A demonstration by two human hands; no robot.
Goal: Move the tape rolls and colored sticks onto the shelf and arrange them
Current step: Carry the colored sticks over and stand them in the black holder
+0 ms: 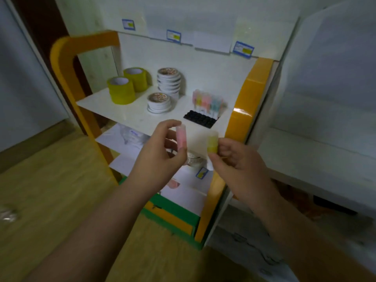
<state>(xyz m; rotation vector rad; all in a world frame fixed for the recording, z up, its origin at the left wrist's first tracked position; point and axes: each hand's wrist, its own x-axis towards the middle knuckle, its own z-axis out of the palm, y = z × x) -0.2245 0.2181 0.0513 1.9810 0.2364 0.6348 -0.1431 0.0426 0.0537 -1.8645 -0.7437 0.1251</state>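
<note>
pink stick, yellow stick held upright

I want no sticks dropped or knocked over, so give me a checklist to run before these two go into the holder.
1. Left hand pinches the pink stick, stick upright: ok.
2. Right hand holds the yellow stick, upright: ok.
3. Free slots in the black holder: its front part is bare, ok.
4. Sticks already standing at the holder's back, upright: ok, though blurred.
5. Path to the holder: white tape stack and yellow tape rolls sit to the left, apart from it: ok.
6. Caps on both held sticks tight: cannot tell.
</note>
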